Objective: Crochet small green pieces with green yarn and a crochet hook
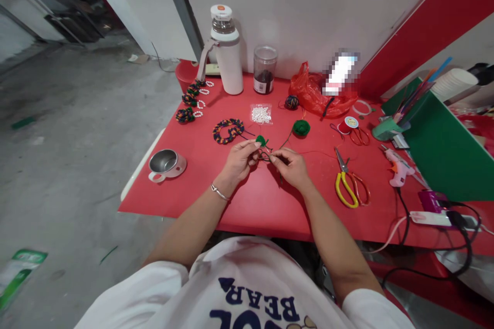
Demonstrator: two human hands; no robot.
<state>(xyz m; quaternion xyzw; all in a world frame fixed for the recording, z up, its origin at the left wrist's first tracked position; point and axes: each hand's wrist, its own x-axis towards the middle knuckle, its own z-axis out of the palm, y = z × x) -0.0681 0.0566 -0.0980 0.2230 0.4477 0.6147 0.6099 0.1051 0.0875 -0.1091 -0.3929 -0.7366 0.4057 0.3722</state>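
Green cord (pixel 262 140), judged light, limp and thin, is pinched by the closed fingertips of left hand (pixel 241 160) and right hand (pixel 292 167); best gripped close beside its knot.

Both bare arms reach forward and bend in toward each other. The left grip (pixel 241 159) and the right grip (pixel 291 165) sit close together, almost touching, fingertips pinched tight, backs facing up.

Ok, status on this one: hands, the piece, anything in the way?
Left hand and right hand both pinch the dark cord, green tuft just above it. Yellow scissors lie apart to the right. Nothing over the work.
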